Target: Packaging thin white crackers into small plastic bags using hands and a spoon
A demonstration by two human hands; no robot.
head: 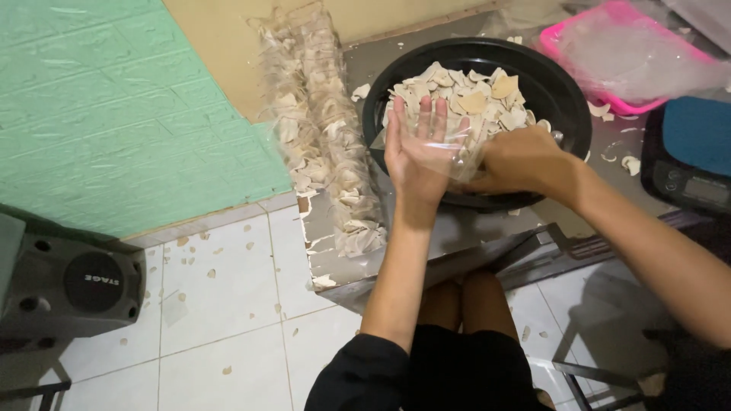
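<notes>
A black round basin (563, 95) on a low grey table holds a heap of pale beige chips (464, 95). My left hand (417, 156) is raised palm up at the basin's near rim, fingers straight, holding open a small clear plastic bag (457, 148). My right hand (518, 160) is curled at the bag's mouth by the near rim, fingers hidden among the chips and plastic. Whether it grips chips I cannot see.
A long row of filled clear chip bags (327, 129) lies on the table's left side. A pink tray with plastic (632, 57) and a dark digital scale (689, 164) sit at right. A black speaker (72, 285) stands on the crumb-strewn white tile floor.
</notes>
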